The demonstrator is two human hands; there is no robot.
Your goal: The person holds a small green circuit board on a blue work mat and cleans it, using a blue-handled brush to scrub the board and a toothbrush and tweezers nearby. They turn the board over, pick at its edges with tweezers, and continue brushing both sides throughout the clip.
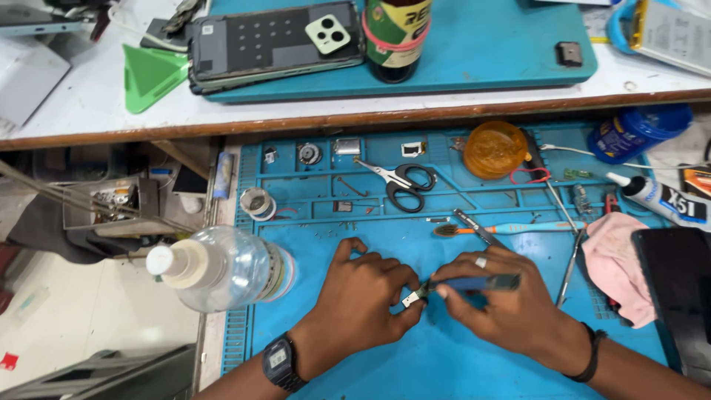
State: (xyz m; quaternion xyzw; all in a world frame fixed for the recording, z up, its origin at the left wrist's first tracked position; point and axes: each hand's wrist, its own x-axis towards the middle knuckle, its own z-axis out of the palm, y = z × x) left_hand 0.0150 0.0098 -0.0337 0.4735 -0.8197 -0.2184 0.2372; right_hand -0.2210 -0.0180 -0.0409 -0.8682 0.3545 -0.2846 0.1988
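1. Gleaming at one end, the small metal part [412,298] is a pale, flat sliver, gripped by a dark blue-handled tool [474,283].
2. Its finer shape is too small to make out; fingers cover much of the tool's handle, and both forearms are cut off by the frame's lower edge.
3. It sits between the hands above the blue work mat [444,355]: the left hand [361,296] pinches it with curled fingers, while the right hand [503,300] is closed around the tool.

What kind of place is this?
Likely a phone repair bench: a blue work mat with parts trays, an opened phone on the shelf, and scissors beside small tools.
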